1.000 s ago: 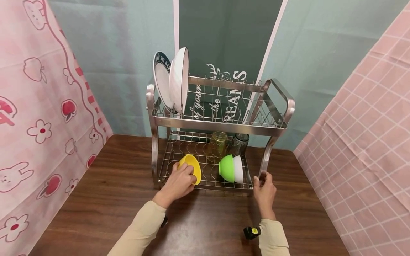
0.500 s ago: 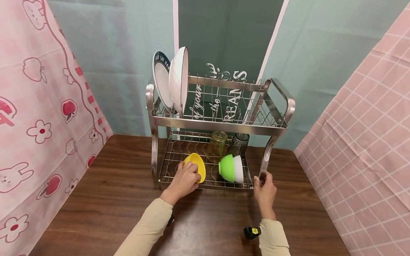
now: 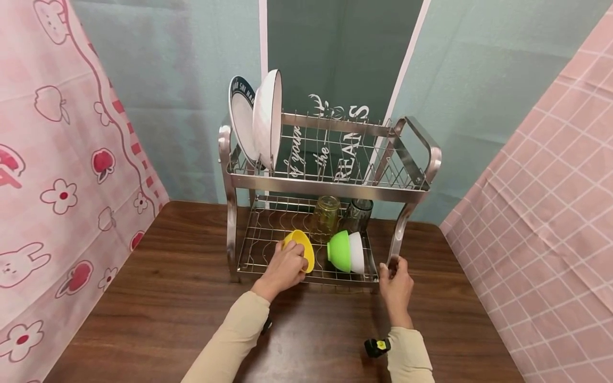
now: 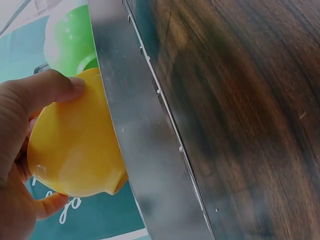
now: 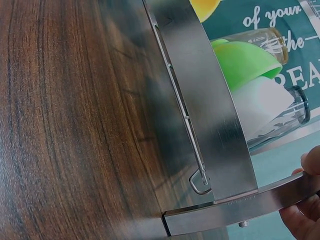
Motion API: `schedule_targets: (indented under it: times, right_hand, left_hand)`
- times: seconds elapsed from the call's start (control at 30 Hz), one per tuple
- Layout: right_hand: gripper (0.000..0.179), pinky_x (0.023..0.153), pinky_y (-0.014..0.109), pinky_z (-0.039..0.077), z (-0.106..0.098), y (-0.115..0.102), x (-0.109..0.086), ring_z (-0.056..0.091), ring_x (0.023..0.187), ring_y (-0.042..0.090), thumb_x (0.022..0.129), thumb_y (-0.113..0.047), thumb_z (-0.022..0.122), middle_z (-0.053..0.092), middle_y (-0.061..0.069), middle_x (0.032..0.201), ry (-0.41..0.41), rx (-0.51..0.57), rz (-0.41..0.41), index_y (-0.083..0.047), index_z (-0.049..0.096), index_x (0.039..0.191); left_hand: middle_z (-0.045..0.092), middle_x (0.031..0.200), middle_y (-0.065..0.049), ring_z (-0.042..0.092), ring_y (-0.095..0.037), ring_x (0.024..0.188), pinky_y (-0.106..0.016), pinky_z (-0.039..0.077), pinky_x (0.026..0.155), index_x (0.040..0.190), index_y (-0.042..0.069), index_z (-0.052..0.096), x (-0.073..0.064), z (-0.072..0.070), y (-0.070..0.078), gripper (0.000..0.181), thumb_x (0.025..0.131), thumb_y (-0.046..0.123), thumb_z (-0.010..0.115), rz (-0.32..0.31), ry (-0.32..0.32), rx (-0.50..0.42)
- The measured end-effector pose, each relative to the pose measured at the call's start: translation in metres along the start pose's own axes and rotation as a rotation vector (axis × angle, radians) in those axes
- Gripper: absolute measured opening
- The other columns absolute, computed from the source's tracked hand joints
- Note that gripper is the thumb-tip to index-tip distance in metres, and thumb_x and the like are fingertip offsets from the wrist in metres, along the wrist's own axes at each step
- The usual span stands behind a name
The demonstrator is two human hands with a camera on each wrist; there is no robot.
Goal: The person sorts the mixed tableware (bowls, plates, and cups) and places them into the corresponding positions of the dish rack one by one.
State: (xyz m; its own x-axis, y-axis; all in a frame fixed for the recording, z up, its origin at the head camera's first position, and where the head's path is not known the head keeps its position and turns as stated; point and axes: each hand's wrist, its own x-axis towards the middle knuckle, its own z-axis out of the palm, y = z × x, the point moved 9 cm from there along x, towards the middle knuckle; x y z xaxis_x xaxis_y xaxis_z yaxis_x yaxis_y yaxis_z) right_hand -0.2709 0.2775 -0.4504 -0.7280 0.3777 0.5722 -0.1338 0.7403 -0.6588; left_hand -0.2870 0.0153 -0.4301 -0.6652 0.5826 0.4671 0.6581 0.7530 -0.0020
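My left hand (image 3: 286, 266) grips a yellow bowl (image 3: 308, 255), which stands tilted on its side on the lower tier of a metal dish rack (image 3: 306, 184). In the left wrist view the thumb lies along the outside of the yellow bowl (image 4: 80, 145), with fingers around its far side. Just right of it, a green bowl (image 3: 339, 252) sits sideways, nested against a white bowl (image 3: 356, 253). My right hand (image 3: 397, 284) holds the rack's front right leg near its base; the right wrist view shows thumb and fingers on either side of that leg (image 5: 240, 207).
Behind the bowls, a yellowish glass (image 3: 325, 218) and a dark glass (image 3: 358, 215) stand on the lower tier. A plate (image 3: 242, 119) and a large white bowl (image 3: 268, 122) lean in the upper tier's left end. The wooden table (image 3: 158, 298) carries the rack; curtains surround it.
My left hand has moved right along the lower tier with the yellow bowl, bringing it closer to the green one. My right hand has stayed on the leg.
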Motion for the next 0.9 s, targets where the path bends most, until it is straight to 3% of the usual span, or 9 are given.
schedule_targets:
  times: [0.47, 0.9]
  right_hand:
    - [0.029, 0.064, 0.048, 0.044, 0.000, 0.002, 0.001, 0.059, 0.067, 0.035, 0.079, -0.002, 0.070, 0.064, 0.021, 0.081, -0.001, 0.002, 0.017, 0.001, 0.054, 0.103]
    - [0.029, 0.064, 0.047, 0.045, -0.001, 0.001, 0.001, 0.060, 0.069, 0.034, 0.080, -0.003, 0.069, 0.064, 0.021, 0.084, -0.012, 0.018, 0.009, 0.002, 0.055, 0.105]
  left_hand:
    - [0.050, 0.081, 0.004, 0.044, -0.020, 0.086, -0.050, 0.035, 0.084, 0.068, 0.024, 0.070, 0.015, 0.013, 0.009, 0.010, 0.060, 0.023, 0.077, 0.025, -0.043, 0.055]
    - [0.052, 0.083, 0.003, 0.044, -0.020, 0.088, -0.048, 0.034, 0.084, 0.067, 0.024, 0.071, 0.022, 0.021, 0.015, 0.008, 0.061, 0.021, 0.076, 0.002, -0.073, 0.093]
